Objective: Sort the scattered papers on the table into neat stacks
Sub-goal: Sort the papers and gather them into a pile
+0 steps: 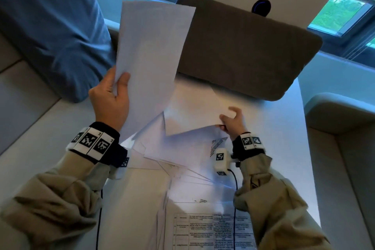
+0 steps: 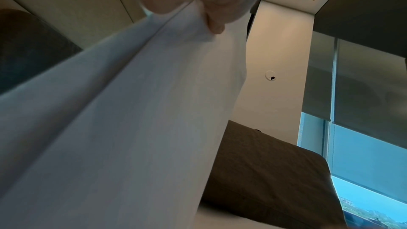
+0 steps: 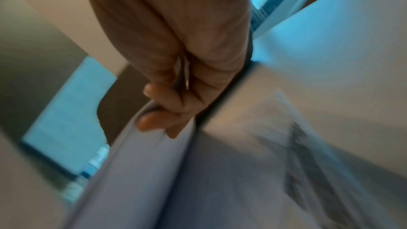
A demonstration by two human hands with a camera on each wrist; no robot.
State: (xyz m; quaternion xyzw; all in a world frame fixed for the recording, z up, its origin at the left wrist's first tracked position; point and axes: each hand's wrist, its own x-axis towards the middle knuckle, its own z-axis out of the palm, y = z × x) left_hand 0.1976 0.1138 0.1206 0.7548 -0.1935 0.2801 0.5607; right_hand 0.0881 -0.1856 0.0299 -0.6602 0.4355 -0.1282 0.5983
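Left hand (image 1: 110, 97) raised above the counter (image 1: 284, 148), thumb and fingers pinched on the lower edge of a sheaf of white sheets (image 1: 150, 57) held nearly upright, blank backs toward the camera. Seen in the left wrist view: same sheaf (image 2: 123, 128) fanned down from curled fingers (image 2: 216, 25), at least two layers visible along a long crease. Right hand (image 1: 233, 123) lower and farther right, fingers curled over the near corner of another white sheet (image 1: 192, 113), that corner lifted off the pile while the far part stayed low. Shown blurred in the right wrist view: fingers (image 3: 154, 111) wrapped round the paper's edge (image 3: 158, 171). Spread beneath both hands, a loose, overlapping pile of scattered papers (image 1: 182, 164), edges askew, reaching from mid-counter to the near edge, with a printed table sheet (image 1: 213, 231) on top closest to the person. Worn at both wrists, bands with black-and-white markers over beige sleeves (image 1: 50, 199). Propped at the far end of the counter, a brown cushion (image 1: 243, 50); off to the left, a blue cushion (image 1: 52, 26) on a pale bench seat. Behind, windows (image 1: 336, 14) with daylight.
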